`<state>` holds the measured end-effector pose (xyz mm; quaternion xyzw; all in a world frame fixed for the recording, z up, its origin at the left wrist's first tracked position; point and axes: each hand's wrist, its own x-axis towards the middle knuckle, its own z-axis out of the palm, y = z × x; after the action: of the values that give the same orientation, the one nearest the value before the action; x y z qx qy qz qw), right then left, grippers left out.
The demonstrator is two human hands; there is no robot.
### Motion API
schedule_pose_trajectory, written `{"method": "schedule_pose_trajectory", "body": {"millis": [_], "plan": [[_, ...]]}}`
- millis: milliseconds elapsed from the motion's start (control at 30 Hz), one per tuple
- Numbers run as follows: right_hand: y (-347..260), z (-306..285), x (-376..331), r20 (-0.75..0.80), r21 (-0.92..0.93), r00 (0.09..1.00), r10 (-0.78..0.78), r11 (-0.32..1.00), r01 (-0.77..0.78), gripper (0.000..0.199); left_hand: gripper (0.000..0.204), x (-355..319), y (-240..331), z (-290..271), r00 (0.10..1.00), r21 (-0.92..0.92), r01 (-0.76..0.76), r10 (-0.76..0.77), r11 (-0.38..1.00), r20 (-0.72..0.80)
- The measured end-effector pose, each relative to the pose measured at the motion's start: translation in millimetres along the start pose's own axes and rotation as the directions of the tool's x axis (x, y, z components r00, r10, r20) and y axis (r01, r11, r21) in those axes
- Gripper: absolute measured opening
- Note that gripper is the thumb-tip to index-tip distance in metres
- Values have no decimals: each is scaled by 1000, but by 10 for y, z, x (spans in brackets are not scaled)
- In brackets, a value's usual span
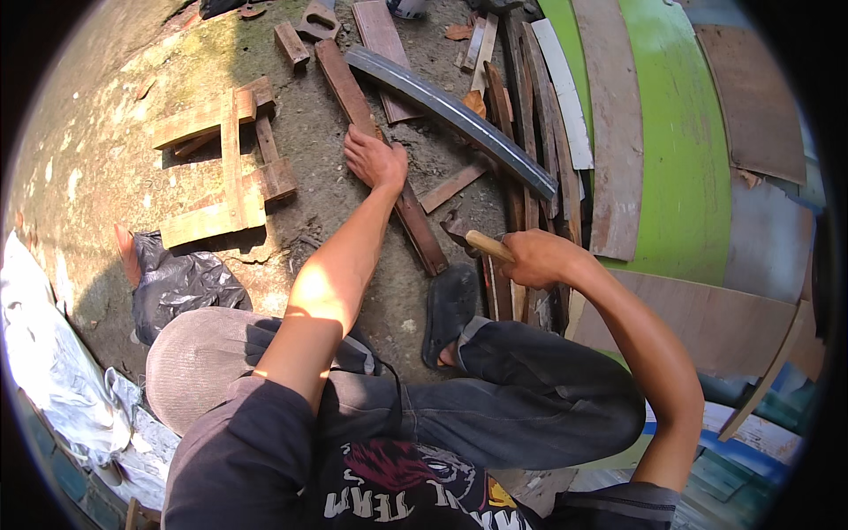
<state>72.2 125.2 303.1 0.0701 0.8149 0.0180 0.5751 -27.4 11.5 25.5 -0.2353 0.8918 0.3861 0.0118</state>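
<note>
A long brown wooden batten point(420, 225) lies on the concrete ground, slanting from the far middle toward my sandalled foot. My left hand point(375, 159) is closed around its middle, and the fingertips on the far side are partly hidden. In my right hand point(539, 259) is a hammer point(486, 245), gripped by its pale wooden handle. Its dark head hangs to the right of the batten's near end, apart from it. A thinner wood strip point(453, 187) rests on the ground just right of the batten.
A grey metal channel point(450, 115) crosses beyond my hands. At left stands a nailed wooden frame point(231, 159), with a black plastic bag point(190, 283) nearer. Long planks point(530, 115) and a green panel point(671, 132) line the right. A handsaw point(318, 19) lies far off.
</note>
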Motion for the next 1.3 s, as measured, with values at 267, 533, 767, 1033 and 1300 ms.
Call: {"method": "schedule_pose_trajectory", "body": {"millis": [267,533,767,1033,1300], "plan": [[-366,-272,790,222,-106,973,57,994,-34,32,96,22,36,-3,994,-15,22,-21,1000,105],[-763,-480,1041,365,-85,903,228,974,-212,17,93,70,119,-26,969,25,120,-122,992,216],[-857,-452,1085,320,4,941,108,993,-115,16,95,108,116,-33,962,17,147,-147,989,229],[-1008,-306,775,197,-94,980,41,995,-22,27,102,111,167,27,972,85,147,-160,985,174],[-1041,-138,750,116,-178,993,23,984,-2,29,104,96,202,0,958,82,162,-176,983,225]]}}
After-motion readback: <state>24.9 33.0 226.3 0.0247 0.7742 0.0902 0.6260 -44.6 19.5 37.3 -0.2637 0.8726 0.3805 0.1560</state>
